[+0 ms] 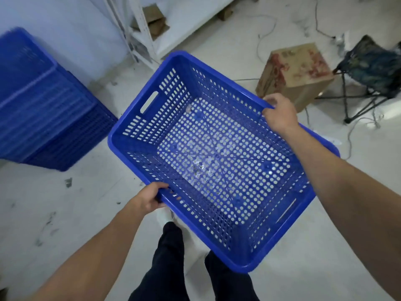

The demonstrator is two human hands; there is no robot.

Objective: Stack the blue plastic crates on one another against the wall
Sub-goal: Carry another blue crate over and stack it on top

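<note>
I hold an empty blue perforated crate (152,118) in the air in front of me, open side up and tilted. My left hand (149,197) grips its near long rim. On the far long rim my right hand (278,111) is closed over the edge. A stack of nested blue crates (43,114) stands at the left against the pale wall, blurred, apart from the held crate.
A cardboard box (297,74) sits on the floor at the right, next to a folding stool (368,68). White metal shelving (143,33) stands at the back. Cables (267,25) trail over the white floor. My legs (169,263) are below the crate.
</note>
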